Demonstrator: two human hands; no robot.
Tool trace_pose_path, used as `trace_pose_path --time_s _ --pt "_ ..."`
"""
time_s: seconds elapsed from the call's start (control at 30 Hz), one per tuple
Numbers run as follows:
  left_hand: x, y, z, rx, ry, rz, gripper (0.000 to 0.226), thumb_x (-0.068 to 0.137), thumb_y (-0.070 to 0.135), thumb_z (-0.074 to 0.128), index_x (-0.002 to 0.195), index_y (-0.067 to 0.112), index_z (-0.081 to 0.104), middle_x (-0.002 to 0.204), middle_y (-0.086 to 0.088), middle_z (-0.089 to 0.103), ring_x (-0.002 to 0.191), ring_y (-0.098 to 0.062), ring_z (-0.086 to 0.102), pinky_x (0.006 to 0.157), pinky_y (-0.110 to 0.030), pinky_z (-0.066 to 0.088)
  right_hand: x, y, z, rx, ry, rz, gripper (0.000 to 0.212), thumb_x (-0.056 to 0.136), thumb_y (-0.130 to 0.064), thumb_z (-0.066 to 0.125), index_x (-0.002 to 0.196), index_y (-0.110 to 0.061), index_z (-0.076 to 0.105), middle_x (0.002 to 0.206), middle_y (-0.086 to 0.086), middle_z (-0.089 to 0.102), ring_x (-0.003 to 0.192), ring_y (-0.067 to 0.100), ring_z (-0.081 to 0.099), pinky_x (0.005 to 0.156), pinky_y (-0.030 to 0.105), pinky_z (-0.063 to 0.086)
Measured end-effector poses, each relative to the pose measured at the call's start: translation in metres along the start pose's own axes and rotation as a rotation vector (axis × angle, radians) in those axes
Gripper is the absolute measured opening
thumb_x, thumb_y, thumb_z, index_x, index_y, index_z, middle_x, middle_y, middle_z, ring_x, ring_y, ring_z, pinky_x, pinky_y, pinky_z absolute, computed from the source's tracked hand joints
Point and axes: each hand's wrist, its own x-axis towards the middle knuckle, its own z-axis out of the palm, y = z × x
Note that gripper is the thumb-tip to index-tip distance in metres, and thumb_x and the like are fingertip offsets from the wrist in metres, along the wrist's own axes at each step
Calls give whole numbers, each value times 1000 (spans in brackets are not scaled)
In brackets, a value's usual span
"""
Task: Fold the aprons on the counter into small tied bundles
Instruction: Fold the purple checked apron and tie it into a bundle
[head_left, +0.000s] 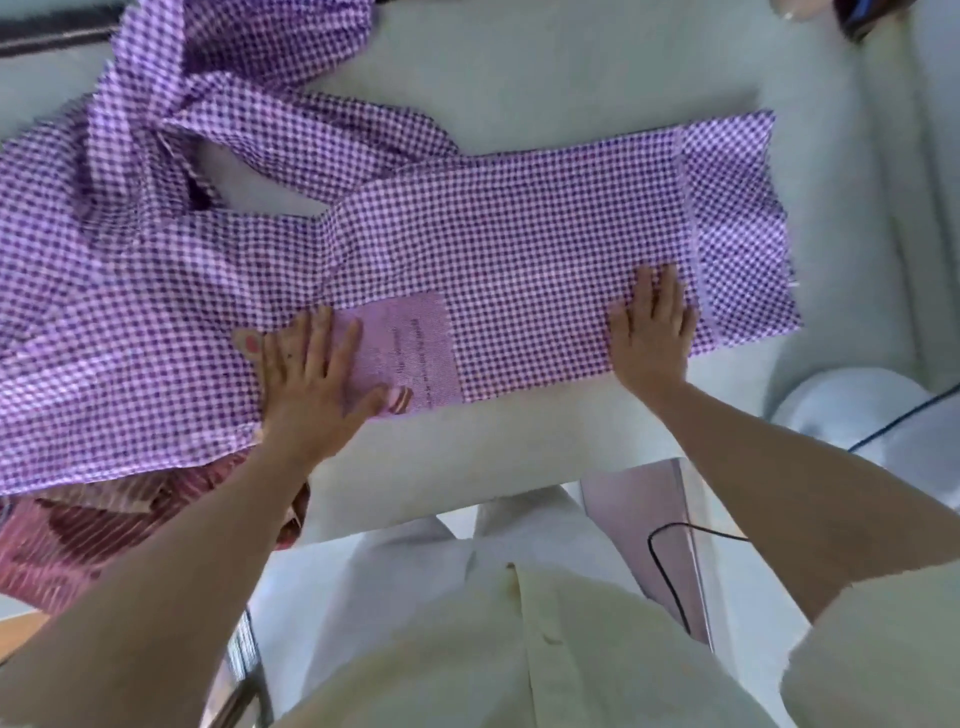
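A purple-and-white checked apron (519, 244) lies spread across the white counter (545, 67), folded into a long band on the right and bunched with its straps (311, 135) at the upper left. A plain lilac label patch (410, 353) is sewn near its front edge. My left hand (306, 384) lies flat with spread fingers on the cloth, partly over the patch. My right hand (652, 332) presses flat on the band near its right fold. Neither hand grips anything.
A red striped cloth (104, 525) hangs under the apron at the counter's front left edge. A black cable (670, 571) runs over a lilac panel by my right side. A white rounded object (852, 410) sits at the right.
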Motion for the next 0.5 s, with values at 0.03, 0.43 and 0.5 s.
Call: trace_pose_path --time_s 0.03,0.43,0.5 --pt "4 8 -7 -31 40 -10 87 86 72 24 154 18 20 161 -15 12 149 -36 5 118 -55 -7 8 4 -8 52 30 49 72 99 -52 12 156 -10 8 163 15 3 150 34 3 121 55 7" --pt "109 112 -16 -22 131 -49 64 98 58 18 155 32 5 164 -5 -1 150 -32 -3 112 -69 0 74 -13 -10 -49 198 -429 57 105 -41 20 157 -20 13 164 8 9 151 26 7 121 50 10" --pt "107 111 -18 -17 116 -26 65 97 58 15 155 32 5 164 -5 -2 149 -32 -4 111 -70 0 91 34 -19 -14 214 -152 58 104 -41 17 157 -17 9 164 10 7 151 27 5 121 50 8"
